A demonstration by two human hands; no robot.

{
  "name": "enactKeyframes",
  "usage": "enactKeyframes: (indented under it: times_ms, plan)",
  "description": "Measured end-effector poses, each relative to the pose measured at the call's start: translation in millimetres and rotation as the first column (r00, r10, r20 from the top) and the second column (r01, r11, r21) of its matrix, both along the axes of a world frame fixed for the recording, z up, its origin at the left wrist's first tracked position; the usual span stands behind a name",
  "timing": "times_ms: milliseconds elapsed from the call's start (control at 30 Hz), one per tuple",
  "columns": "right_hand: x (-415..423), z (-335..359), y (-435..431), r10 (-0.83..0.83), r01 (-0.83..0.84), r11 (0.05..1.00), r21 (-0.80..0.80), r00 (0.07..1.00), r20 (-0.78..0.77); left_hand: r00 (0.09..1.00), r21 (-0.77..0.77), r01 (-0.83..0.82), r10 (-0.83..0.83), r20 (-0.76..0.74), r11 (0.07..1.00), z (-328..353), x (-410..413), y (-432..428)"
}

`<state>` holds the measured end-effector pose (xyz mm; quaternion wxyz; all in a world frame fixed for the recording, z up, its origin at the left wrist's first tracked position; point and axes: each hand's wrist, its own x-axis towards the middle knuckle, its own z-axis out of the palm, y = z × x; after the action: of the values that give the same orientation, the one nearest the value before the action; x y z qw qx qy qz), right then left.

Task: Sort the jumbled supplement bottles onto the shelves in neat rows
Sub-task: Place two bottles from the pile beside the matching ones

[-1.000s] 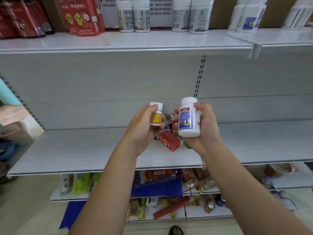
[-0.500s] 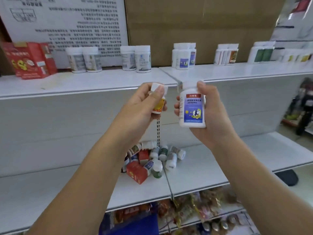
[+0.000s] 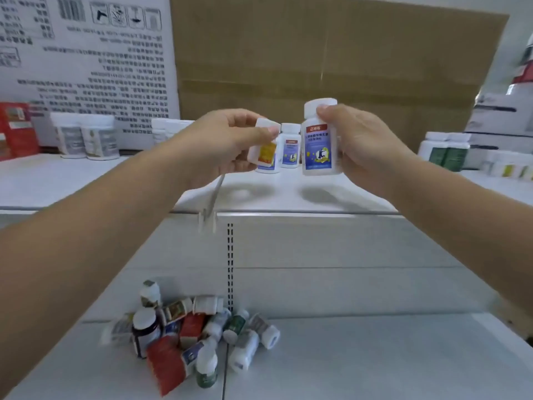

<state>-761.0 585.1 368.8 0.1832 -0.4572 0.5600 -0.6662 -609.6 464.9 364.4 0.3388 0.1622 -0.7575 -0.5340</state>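
Observation:
My left hand (image 3: 222, 145) pinches a small white bottle with a yellow label (image 3: 264, 147), tilted, above the upper shelf (image 3: 288, 194). My right hand (image 3: 366, 148) grips a larger white bottle with a blue label (image 3: 318, 145), held upright just over the same shelf. Two matching blue-label bottles (image 3: 290, 147) stand on that shelf behind the held ones. On the lower shelf (image 3: 375, 356) lies a jumbled pile of bottles and red boxes (image 3: 190, 333).
Grey-label white bottles (image 3: 86, 137) and a red box (image 3: 16, 129) stand at the upper shelf's left. Green-label bottles (image 3: 444, 151) stand at its right, with stacked boxes (image 3: 501, 116) behind. A printed carton (image 3: 86, 53) and brown cardboard (image 3: 331, 59) back the shelf.
Both hands have risen from the lower shelf to the upper shelf, still holding their bottles. The view has tilted up and closer, so the jumbled pile now lies low in view.

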Motion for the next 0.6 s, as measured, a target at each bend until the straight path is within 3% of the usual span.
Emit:
enactKeyframes:
  times_ms: [233, 400, 600]
  plan:
    - [-77.4, 6.5, -48.5, 0.027, 0.039, 0.966, 0.256, 0.968, -0.248, 0.955, -0.241, -0.054, 0.120, 0.270, 0.969, 10.0, -33.7, -37.5]
    - [-91.8, -1.9, -63.1, 0.013, 0.094, 0.951, 0.293, 0.939, -0.343, 0.948, -0.312, -0.087, 0.175, 0.264, 0.946, -3.3, -42.2, -48.2]
    - [-92.2, -12.2, -69.2, -0.082, 0.223, 0.940, 0.257, 0.882, -0.465, 0.950, -0.273, -0.070, 0.147, 0.275, 0.960, -8.6, -46.4, -52.1]
